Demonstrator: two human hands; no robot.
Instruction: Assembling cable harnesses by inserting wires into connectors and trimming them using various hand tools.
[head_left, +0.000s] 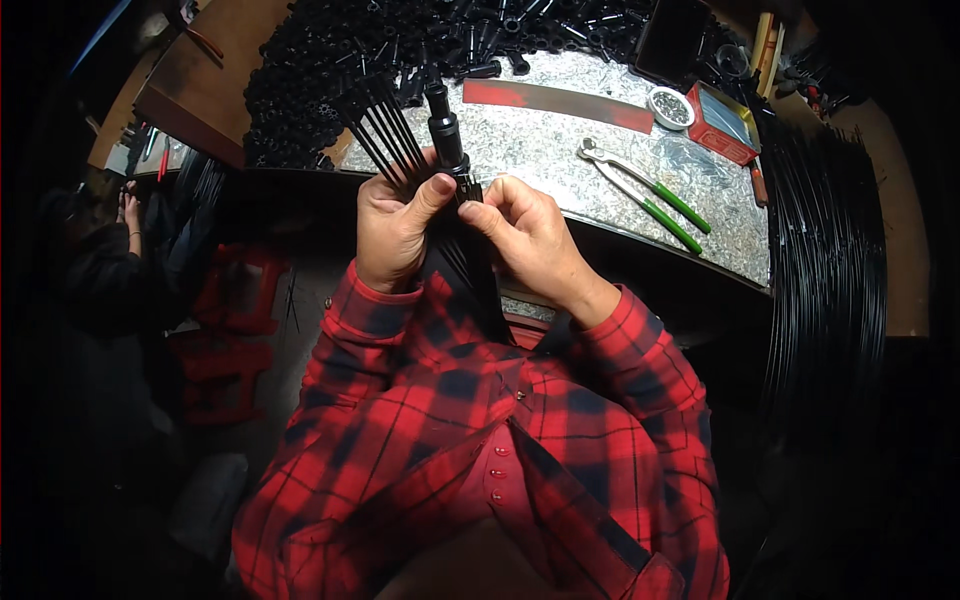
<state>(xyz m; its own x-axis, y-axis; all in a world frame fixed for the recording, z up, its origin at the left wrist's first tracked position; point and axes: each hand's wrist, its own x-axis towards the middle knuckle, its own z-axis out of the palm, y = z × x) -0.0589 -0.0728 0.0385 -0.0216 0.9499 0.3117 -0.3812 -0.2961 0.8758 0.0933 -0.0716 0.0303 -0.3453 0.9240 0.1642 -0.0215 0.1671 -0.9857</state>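
Above the lap, the left hand (391, 232) has its fingers wrapped round thin black rods (385, 130) beside a black tube (444, 128); the right hand's (530, 232) fingers pinch near the tube's lower end. On the tabletop (540, 160), a red box (722, 122) apparently bears printing, too small to read.

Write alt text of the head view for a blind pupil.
A person's left hand holds thin black rods and a black tubular part, while the right hand pinches at its lower end. Beyond, a speckled worktable holds green-handled pliers and heaped black parts.

Bright silvery tabletop (530, 142), deep shadow toward the curved, distorted edges
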